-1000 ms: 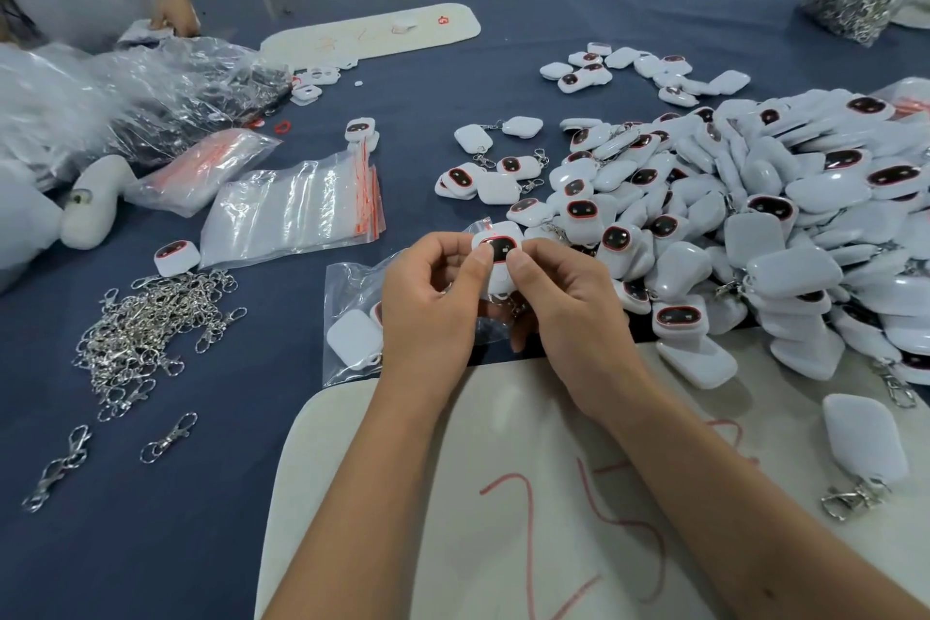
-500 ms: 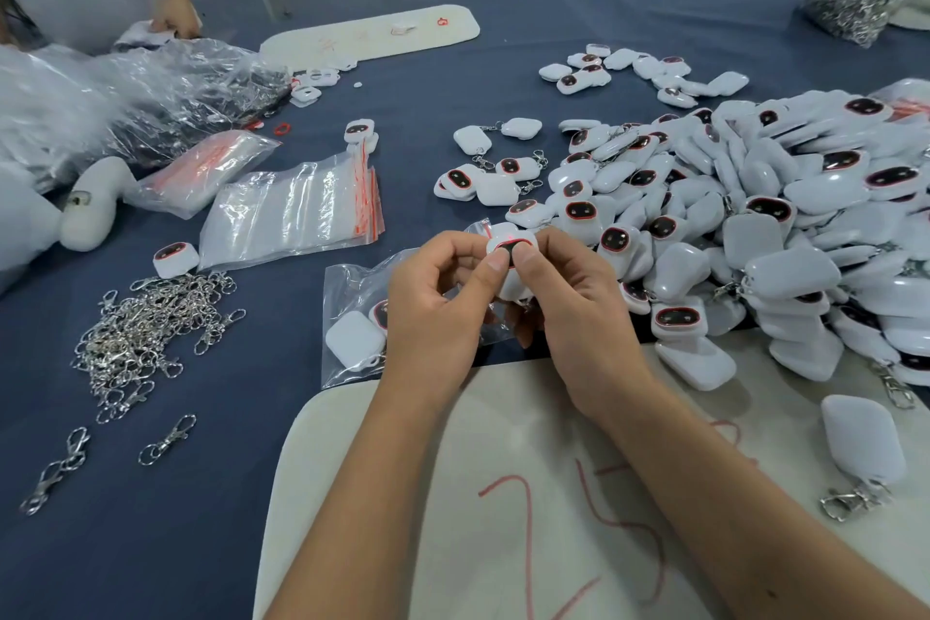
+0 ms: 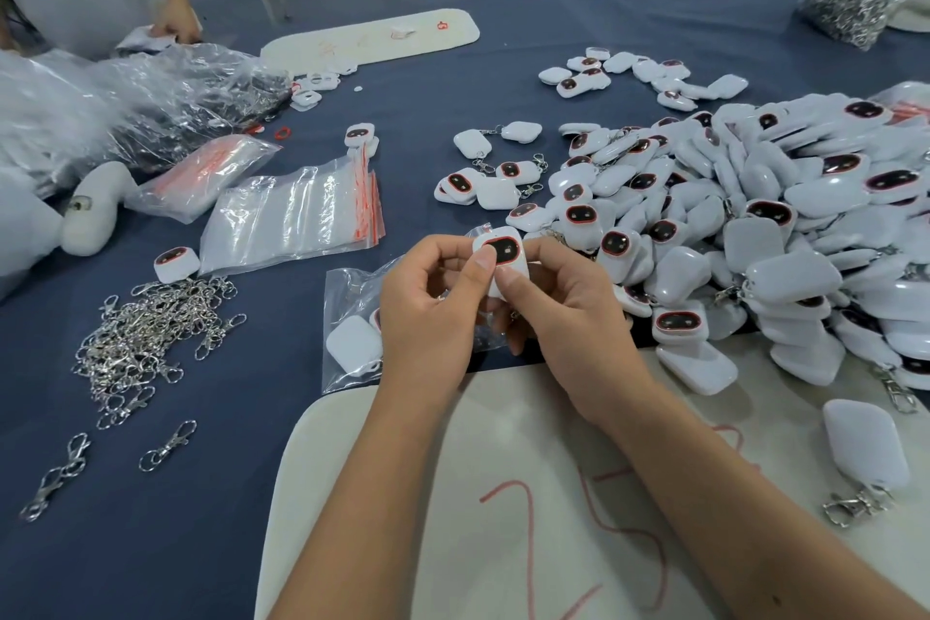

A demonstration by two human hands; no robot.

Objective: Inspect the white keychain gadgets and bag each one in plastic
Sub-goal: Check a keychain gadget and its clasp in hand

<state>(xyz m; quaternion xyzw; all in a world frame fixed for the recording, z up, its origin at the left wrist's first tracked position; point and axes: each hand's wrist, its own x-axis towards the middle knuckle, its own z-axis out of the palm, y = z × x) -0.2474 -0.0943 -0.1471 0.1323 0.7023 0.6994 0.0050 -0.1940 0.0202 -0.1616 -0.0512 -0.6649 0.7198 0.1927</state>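
Head view, looking down over a blue-covered desk (image 3: 151,544). Left hand (image 3: 428,312) and right hand (image 3: 568,312) raised together at centre, both pinching one white keychain gadget (image 3: 503,262) between thumbs and fingertips, dark red-rimmed window facing up. Just beneath the hands, a clear plastic bag (image 3: 352,332) lying flat with a white gadget inside. To the right, a large heap of gadgets (image 3: 755,227), spilling onto a pale board (image 3: 453,519) marked with red strokes. To the left, a stack of empty zip bags (image 3: 292,222) with red seals, and nearer, a pile of metal clasps (image 3: 146,332). Far left, another person's hand (image 3: 176,23) on crumpled plastic.
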